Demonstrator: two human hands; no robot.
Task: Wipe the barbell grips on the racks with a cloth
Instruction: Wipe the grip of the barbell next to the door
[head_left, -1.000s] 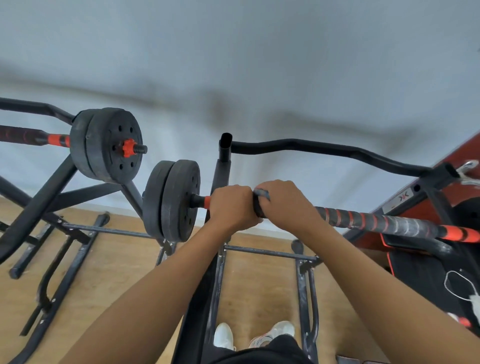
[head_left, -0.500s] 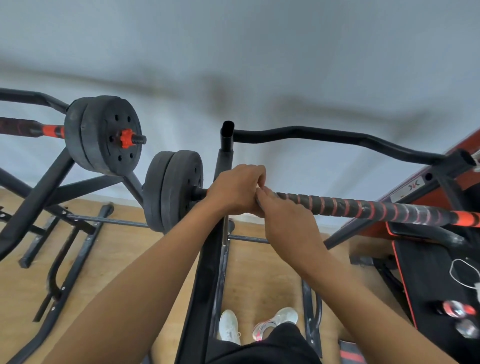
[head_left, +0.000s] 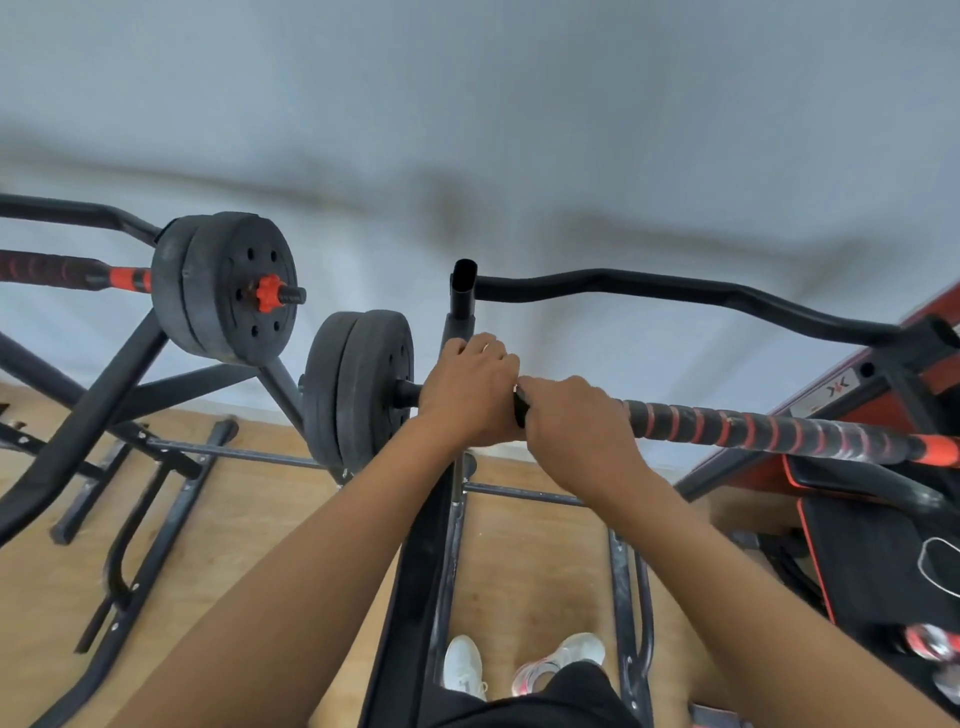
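Stands at the rack (head_left: 460, 312) and works on the nearer barbell (head_left: 401, 393), at the left end of its striped black-and-red grip (head_left: 753, 428), just inside the weight plates (head_left: 358, 389). Holds the nearer barbell with the left hand (head_left: 467, 395), fingers curled over the top and closed round it, right in front of the rack's upright post. Wraps the right hand (head_left: 576, 431) round the grip itself, fingers curled under and hidden, knuckles touching those of the left. Shows of the cloth (head_left: 521, 410) only what looks like a dark strip between the two hands, probably an edge bunched inside the right fist, though cannot tell for sure. Reads as the wiping step, near its start on this barbell, with most of the grip bare beyond the right hand and running off rightward to the red collar (head_left: 935, 449). Calls next, most likely, for a firm slide of the right hand along the grip to the right, with a twist of the wrist to rub the underside too, and a steady hold by the left to stop any rolling on the rack. Needs a squeeze tight enough to carry the cloth over the spiral stripes without dropping it; risks otherwise a bare-palm rub. Leaves the second barbell (head_left: 62, 270) at far left, well apart from both hands, for a later pass.
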